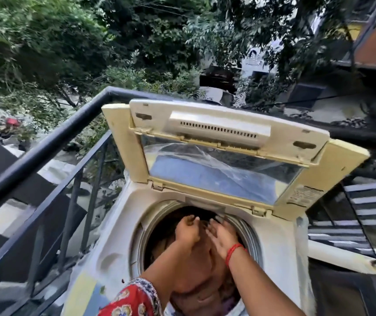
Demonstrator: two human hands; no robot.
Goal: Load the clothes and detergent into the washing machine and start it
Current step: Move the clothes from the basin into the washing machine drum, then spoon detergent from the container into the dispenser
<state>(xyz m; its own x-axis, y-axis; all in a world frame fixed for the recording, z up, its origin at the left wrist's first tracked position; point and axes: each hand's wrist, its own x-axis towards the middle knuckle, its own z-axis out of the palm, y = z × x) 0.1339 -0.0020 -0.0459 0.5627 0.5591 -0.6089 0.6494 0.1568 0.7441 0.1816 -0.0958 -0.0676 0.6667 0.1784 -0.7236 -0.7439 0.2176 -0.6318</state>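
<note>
The cream top-loading washing machine (118, 226) stands with its lid (228, 142) raised. Brownish and pink clothes (201, 272) fill the round drum, with a purple piece (224, 303) at the near edge. Both hands reach into the drum above the clothes. My left hand (187, 230) has its fingers curled over the dark cloth at the back; whether it grips any is unclear. My right hand (220, 234), with a red thread on the wrist, is blurred, its fingers stretched flat and apart over the clothes. I see no detergent.
A black metal railing (45, 147) runs along the left of the machine and behind it. Beyond it are trees and a drop to the ground. Striped stairs (351, 215) lie to the right. A blue and yellow panel (86, 295) is on the machine's near left.
</note>
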